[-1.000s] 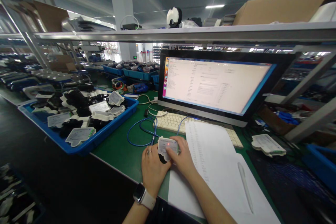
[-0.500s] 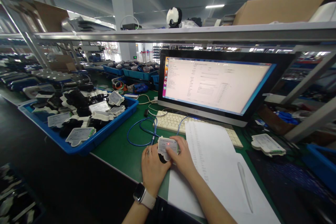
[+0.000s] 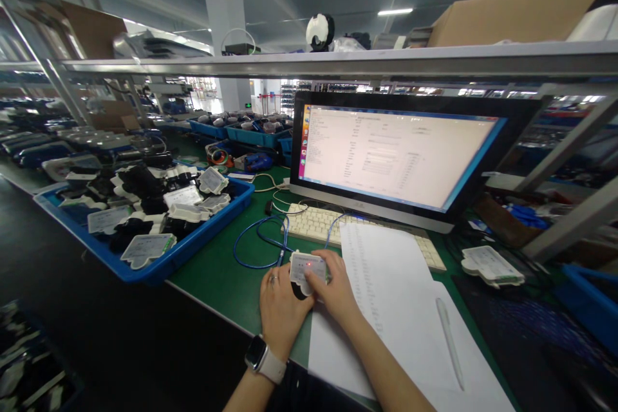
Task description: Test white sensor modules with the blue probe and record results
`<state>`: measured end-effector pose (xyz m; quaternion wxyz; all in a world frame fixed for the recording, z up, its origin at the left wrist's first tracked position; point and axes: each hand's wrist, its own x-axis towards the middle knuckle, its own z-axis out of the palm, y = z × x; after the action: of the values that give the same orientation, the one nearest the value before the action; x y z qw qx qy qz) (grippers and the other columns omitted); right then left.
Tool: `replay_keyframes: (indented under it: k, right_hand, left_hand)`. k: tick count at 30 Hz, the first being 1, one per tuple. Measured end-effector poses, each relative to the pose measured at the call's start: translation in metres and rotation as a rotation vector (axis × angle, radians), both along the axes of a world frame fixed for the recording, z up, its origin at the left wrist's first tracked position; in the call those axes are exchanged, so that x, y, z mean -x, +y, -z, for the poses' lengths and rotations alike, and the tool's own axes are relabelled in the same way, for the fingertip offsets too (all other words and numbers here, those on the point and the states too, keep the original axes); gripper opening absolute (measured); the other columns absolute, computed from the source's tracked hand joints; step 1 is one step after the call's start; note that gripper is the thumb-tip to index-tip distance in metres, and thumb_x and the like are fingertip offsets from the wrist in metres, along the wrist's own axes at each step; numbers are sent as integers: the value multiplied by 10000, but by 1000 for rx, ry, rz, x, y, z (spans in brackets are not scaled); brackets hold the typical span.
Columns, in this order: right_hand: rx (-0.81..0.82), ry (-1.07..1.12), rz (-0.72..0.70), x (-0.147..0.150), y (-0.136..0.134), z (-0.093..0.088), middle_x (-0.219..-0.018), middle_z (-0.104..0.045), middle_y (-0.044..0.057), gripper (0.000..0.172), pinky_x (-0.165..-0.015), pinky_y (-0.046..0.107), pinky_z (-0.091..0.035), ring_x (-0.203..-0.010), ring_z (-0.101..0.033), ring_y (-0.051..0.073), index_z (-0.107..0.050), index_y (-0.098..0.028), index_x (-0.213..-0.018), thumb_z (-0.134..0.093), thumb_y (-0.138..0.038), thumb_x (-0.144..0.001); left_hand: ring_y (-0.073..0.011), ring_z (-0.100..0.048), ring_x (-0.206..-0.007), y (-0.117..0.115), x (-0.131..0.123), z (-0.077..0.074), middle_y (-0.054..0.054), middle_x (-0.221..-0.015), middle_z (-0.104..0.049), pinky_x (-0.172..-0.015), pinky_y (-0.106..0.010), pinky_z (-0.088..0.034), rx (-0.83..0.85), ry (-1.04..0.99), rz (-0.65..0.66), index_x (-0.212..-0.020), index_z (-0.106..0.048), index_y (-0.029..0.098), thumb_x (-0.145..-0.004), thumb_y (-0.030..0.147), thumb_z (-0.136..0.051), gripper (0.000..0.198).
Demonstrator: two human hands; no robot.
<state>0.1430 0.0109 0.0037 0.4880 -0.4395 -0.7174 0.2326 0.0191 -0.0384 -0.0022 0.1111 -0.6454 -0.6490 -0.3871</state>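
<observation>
Module (image 3: 300, 265), long axis crosswise, sits between your hands near the table's (image 3: 212, 280) front edge; your left hand (image 3: 282, 309) grips its lower left, your right hand (image 3: 338, 290) its right, thumb on face.

Head-worn view, forward and down over hands (image 3: 284, 310)

At the counter's (image 3: 207, 293) front edge, a module (image 3: 300, 267) sits between my left grip (image 3: 284, 309) and right grip (image 3: 335, 286). To my left, along that edge, lies a tray (image 3: 205, 235) heaped with modules (image 3: 183, 197) — a looped cable (image 3: 280, 257) separates it from the keyboard (image 3: 313, 224). To my right are papers (image 3: 400, 296), a pen (image 3: 450, 344) on them; the monitor (image 3: 396, 161) stands behind the keyboard.
</observation>
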Motion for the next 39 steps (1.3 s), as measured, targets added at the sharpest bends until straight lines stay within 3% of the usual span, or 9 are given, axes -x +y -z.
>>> replay_keyframes:
  k: [19,26,29,32,36,39]
  right_hand:
    - [-28,-15,-9,-2,1,2,-1025,-572,64,250,-884,403,-396,-1005,-498,261,-568,-225,-1003,-559,-380,-807]
    - [4,40,-15,-3,1,5,-1089,-577,61,381,-931,412,-376,-1068,-486,243,-575,-232,-1082,-322,-468,-923]
    - [32,71,-13,-2,2,6,-1109,-576,71,434,-929,417,-381,-1063,-492,244,-573,-219,-1110,-279,-484,-933]
    - [45,106,-7,-3,3,6,-1082,-587,81,461,-915,414,-397,-1038,-511,247,-588,-208,-1092,-267,-499,-934]
    - [50,125,-6,-4,2,6,-1072,-596,75,469,-905,411,-414,-1022,-529,244,-595,-213,-1087,-275,-519,-931]
    - [56,127,-11,-5,1,6,-1076,-597,79,489,-909,408,-410,-1027,-527,243,-591,-203,-1088,-266,-532,-930]
  left_hand:
    - [-250,-575,-879,0,-2,-1,-78,-906,-592,-847,-420,-448,38,-28,0,-1029,-504,142,-751,323,-603,346]
    - [-297,-480,-1124,-14,23,-13,-129,-1191,-514,-930,-430,-414,165,-124,28,-1239,-412,147,-669,348,-663,654]
    - [-260,-508,-1097,-3,42,-26,-111,-1159,-543,-939,-389,-398,356,-244,35,-1196,-474,157,-722,248,-590,497]
    - [-252,-592,-916,23,54,-34,-104,-958,-624,-825,-371,-446,516,-327,71,-1015,-602,141,-706,211,-597,317]
    - [-222,-629,-728,51,67,-38,-64,-706,-652,-726,-335,-477,557,-420,170,-760,-661,141,-653,156,-622,115]
    - [-202,-645,-765,53,75,-46,-65,-797,-684,-739,-314,-499,508,-528,276,-849,-663,141,-698,230,-612,183]
